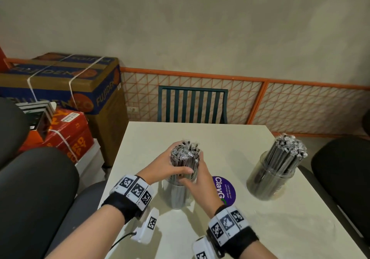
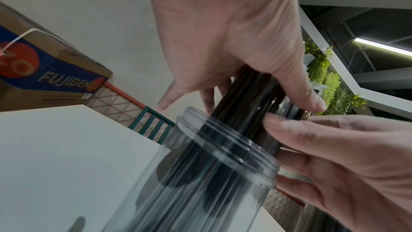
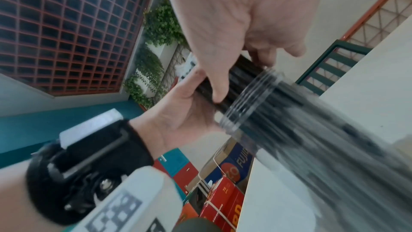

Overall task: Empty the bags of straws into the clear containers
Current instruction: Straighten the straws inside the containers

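Observation:
A bundle of black, individually wrapped straws stands upright in a clear round container near the middle of the white table. My left hand grips the bundle from the left above the rim, with its thumb across the front. My right hand grips it from the right, just above the rim. The left wrist view shows the straws running down into the container between my left hand and my right hand. The right wrist view shows the same grip, blurred.
A second clear container packed with wrapped straws stands at the table's right. A purple round sticker lies between the two containers. A green chair stands behind the table, stacked cardboard boxes at left, and dark seats on both sides.

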